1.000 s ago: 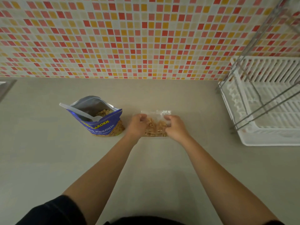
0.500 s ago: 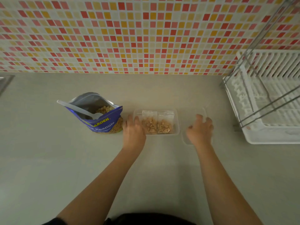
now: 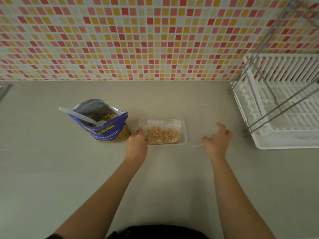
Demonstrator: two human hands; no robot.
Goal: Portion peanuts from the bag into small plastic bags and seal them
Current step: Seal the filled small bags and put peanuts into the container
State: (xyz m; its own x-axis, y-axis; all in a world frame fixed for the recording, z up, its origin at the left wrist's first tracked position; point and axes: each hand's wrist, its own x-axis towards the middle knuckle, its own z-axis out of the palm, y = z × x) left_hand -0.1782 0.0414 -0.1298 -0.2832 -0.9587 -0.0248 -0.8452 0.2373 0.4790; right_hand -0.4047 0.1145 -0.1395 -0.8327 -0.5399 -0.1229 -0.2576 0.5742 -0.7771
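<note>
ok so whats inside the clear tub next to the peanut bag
Two small bags of peanuts lie side by side in the tub. The left hand covers its near left corner, so anything there is hidden.

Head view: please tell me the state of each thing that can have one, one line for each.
Peanut bag: open, upright, a white spoon inside.
Two small bags: filled with peanuts, lying side by side in the container.
Clear container: uncovered.
Lid: off, tilted, at the container's right.
Left hand: grip on the container's left edge.
Right hand: holds the lid.
Dish rack: appears empty.
</note>
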